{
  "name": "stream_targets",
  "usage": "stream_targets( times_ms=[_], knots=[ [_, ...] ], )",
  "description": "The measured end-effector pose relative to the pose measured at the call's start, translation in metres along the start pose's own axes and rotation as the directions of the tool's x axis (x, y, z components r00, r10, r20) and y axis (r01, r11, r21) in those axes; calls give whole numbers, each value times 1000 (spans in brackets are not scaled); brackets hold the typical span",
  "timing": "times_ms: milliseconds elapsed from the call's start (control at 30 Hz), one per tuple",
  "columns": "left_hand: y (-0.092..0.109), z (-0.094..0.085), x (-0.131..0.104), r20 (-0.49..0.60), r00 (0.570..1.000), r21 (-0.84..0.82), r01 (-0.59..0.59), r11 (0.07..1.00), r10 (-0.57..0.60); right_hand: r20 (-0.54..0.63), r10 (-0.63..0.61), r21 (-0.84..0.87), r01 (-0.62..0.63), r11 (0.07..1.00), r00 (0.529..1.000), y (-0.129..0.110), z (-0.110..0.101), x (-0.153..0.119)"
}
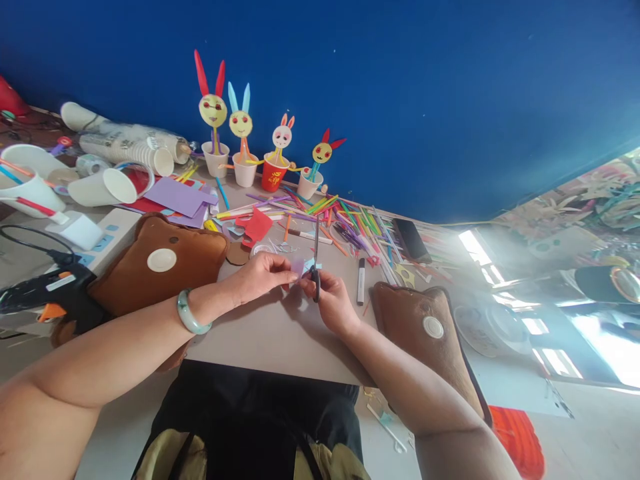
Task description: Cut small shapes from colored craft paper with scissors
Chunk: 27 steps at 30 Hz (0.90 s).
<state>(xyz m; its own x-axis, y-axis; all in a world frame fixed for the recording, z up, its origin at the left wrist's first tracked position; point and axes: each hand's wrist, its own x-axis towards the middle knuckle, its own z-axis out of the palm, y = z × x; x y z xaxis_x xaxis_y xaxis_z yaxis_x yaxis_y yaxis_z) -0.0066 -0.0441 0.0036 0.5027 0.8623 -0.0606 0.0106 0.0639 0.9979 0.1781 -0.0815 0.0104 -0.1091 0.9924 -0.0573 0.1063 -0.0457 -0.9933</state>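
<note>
My left hand (259, 277) pinches a small piece of purple paper (297, 267) above the front part of the table (260, 340). Just to its right, my right hand (331, 297) is closed around the dark handles of a pair of scissors (316, 273). The blades point away from me and up, close beside the paper. Whether they touch it I cannot tell. A scrap of light blue paper (311, 264) shows behind the scissors. Red paper pieces (257, 227) lie beyond my left hand, and a marker (361, 281) rests right of my right hand.
Several paper-cup figures with rabbit ears (242, 127) stand along the blue wall. Coloured sticks (345, 220) are strewn before them, near a phone (411, 240). Brown cushions (165, 260) flank my arms. A glue gun (60, 293), cups (107, 187) and purple sheets (180, 197) are at left.
</note>
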Motion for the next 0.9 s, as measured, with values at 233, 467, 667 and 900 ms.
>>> stream_targets(
  times_ms=[233, 467, 667, 900],
  knots=[
    [9, -5, 1, -93, 987, -153, 114, 982, -129, -102, -179, -511, 103, 853, 978, 2, -36, 25],
    [33, -30, 9, -429, 903, -191, -63, 980, -26, -95, -257, -942, -4, 335, 962, -7, -69, 33],
    [33, -32, 10, -411, 912, -175, -70, 982, -8, -133, -69, -985, -124, 120, 989, -15, -77, 35],
    [24, -25, 7, -277, 961, -128, -18, 992, -19, -130, -58, -981, -120, 154, 990, -12, -83, 38]
  ],
)
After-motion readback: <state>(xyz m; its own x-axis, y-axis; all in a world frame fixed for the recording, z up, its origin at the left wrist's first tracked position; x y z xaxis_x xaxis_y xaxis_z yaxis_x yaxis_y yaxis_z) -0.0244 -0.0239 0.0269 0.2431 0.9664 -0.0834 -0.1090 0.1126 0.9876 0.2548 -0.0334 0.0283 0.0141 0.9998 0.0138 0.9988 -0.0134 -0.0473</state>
